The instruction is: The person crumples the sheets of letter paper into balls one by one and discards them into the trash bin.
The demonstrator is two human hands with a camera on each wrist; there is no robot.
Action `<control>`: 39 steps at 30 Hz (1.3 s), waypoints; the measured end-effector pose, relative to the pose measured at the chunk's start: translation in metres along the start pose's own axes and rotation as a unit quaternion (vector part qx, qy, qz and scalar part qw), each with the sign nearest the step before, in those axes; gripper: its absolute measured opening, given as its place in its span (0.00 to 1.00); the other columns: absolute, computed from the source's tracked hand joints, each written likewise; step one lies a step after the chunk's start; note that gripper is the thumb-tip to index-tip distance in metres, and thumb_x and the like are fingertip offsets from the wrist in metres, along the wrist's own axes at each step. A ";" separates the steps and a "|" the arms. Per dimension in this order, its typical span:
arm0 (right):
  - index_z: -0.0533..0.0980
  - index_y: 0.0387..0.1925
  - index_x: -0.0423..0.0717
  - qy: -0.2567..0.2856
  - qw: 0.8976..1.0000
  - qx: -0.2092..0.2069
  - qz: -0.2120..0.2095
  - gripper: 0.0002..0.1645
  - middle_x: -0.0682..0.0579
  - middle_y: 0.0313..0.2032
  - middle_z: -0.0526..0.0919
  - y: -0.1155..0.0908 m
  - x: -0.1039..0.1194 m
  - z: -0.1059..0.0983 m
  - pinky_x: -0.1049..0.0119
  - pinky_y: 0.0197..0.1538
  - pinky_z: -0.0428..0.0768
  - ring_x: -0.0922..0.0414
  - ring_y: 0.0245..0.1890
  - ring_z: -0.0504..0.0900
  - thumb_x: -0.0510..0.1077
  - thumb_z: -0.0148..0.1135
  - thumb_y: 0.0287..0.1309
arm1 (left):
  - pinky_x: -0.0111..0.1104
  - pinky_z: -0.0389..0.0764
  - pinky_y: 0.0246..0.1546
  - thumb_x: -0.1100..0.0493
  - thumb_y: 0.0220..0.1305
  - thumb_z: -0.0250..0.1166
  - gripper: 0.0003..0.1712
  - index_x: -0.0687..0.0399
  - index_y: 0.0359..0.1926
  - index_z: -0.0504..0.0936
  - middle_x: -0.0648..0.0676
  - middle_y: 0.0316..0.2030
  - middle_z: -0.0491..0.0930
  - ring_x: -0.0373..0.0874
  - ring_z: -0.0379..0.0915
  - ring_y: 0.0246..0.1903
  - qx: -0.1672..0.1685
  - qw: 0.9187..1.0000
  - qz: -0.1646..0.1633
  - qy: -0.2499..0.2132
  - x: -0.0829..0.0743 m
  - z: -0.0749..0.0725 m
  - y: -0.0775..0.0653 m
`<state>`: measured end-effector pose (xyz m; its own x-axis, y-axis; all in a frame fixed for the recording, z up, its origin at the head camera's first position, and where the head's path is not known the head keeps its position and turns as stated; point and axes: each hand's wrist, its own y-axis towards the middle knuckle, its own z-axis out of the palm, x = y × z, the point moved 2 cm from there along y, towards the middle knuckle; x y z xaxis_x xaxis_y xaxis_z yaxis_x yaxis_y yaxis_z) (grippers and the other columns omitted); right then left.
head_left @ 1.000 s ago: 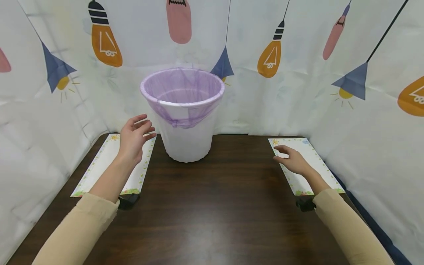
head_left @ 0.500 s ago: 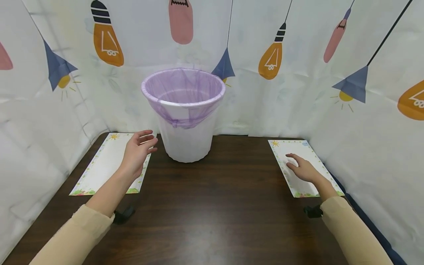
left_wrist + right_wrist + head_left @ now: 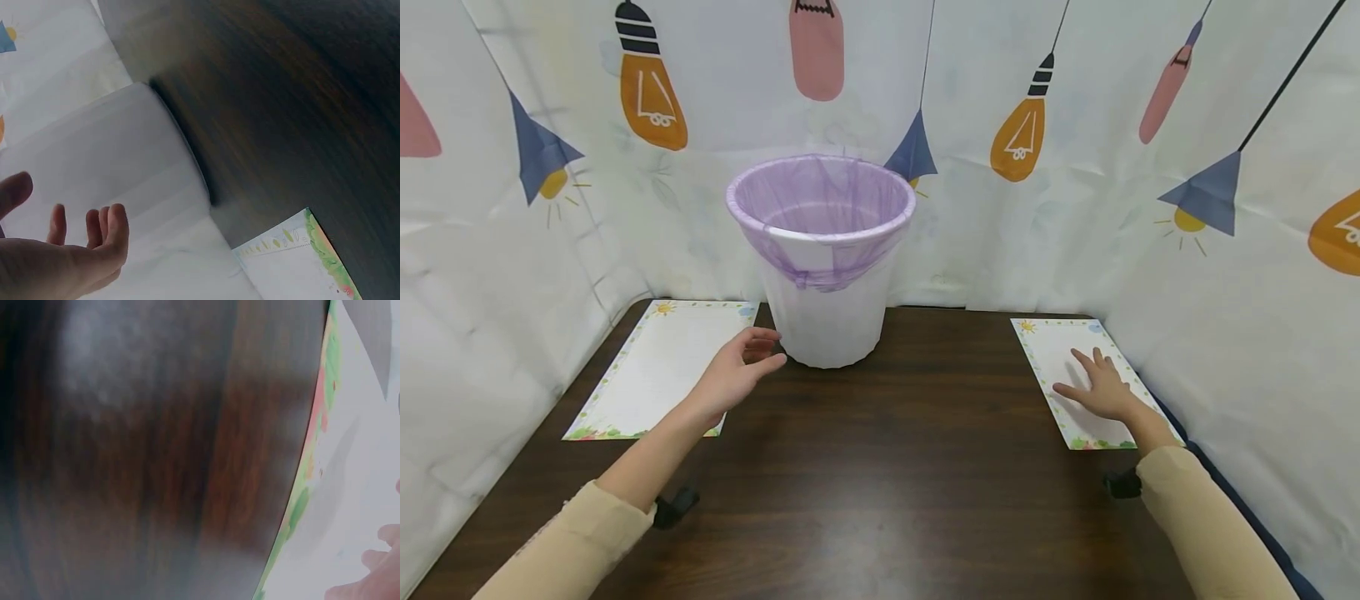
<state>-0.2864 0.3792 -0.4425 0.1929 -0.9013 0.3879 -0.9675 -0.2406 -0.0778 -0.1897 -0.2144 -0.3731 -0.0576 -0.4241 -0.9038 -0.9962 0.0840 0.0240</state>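
A white bin with a purple liner bag folded over its rim stands at the back of the dark wooden table. My left hand is beside the bin's lower left side, fingers loosely bent and holding nothing; in the left wrist view the bin's pale wall shows beyond the fingers. My right hand is over the right-hand bordered sheet of paper, fingers spread. Only the fingers of the right hand show at the right wrist view's edge.
A second sheet of paper with a leafy border lies at the left of the table. White cloth printed with bulbs, lamps and pencils hangs behind and on both sides. A dark wrist strap piece sticks out under the left sleeve.
My left hand has come down and to the right, towards the bin's lower side. My right hand has moved right and lower over its sheet, its fingers spreading more. The bin stays put.
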 end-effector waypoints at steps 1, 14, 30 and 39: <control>0.50 0.78 0.32 0.002 1.000 -0.001 0.001 0.57 0.18 0.73 0.36 0.000 -0.002 0.000 0.13 0.56 0.46 0.18 0.71 0.35 0.66 0.61 0.67 | 0.60 0.66 0.63 0.54 0.76 0.62 0.30 0.63 0.71 0.66 0.68 0.68 0.65 0.65 0.60 0.68 0.008 1.000 0.003 0.015 0.001 0.002 0.000; 0.54 0.74 0.24 -0.025 0.998 0.055 0.034 0.53 0.13 0.69 0.43 -0.004 -0.011 0.006 0.20 0.63 0.48 0.15 0.68 0.42 0.65 0.53 0.73 | 0.61 0.67 0.62 0.57 0.75 0.64 0.19 0.60 0.60 0.76 0.62 0.60 0.75 0.66 0.67 0.63 0.096 0.987 0.084 0.097 0.005 0.023 -0.007; 0.70 0.66 0.29 -0.054 0.995 0.057 -0.060 0.38 0.25 0.54 0.74 0.000 0.024 0.000 0.39 0.50 0.76 0.32 0.51 0.76 0.35 0.70 0.52 | 0.57 0.70 0.61 0.54 0.71 0.67 0.17 0.56 0.56 0.81 0.57 0.56 0.77 0.64 0.71 0.59 0.151 0.971 0.106 0.153 0.007 0.049 -0.010; 0.69 0.68 0.35 -0.018 0.995 0.086 -0.040 0.53 0.19 0.65 0.61 0.005 0.041 0.011 0.24 0.61 0.62 0.22 0.66 0.58 0.57 0.81 0.48 | 0.55 0.72 0.60 0.53 0.72 0.67 0.16 0.55 0.55 0.81 0.57 0.54 0.76 0.61 0.72 0.60 0.184 0.962 0.107 0.174 0.009 0.061 -0.005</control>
<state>-0.2817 0.3375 -0.4372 0.2764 -0.8886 0.3660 -0.9075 -0.3666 -0.2049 -0.1808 -0.1639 -0.4073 -0.3405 -0.6317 -0.6964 -0.8722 0.4888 -0.0169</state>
